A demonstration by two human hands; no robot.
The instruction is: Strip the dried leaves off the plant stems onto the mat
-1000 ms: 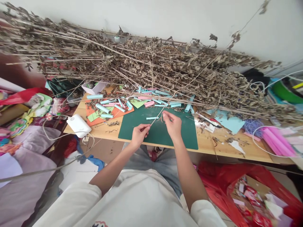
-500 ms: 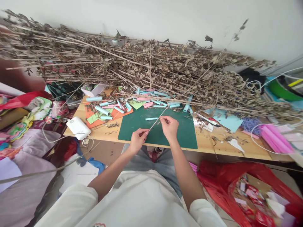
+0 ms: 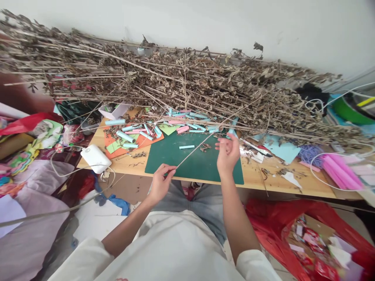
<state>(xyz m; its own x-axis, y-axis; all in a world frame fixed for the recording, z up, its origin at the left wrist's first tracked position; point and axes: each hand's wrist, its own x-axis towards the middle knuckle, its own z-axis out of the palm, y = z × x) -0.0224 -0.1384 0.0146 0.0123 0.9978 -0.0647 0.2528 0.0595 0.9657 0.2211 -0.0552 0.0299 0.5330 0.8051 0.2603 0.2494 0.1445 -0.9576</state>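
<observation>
The left hand (image 3: 160, 182) pinches a thin stem (image 3: 192, 152) slanting toward two o'clock across the green mat (image 3: 164, 154), near stretch apparently bare already, far end unclear, while the loosely spread right hand (image 3: 227, 155) looks empty.

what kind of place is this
Probably a cluttered home craft corner: a heap of dried stalks lies before a pale wall, with small blue rolls and a green mat on a wooden table.
</observation>
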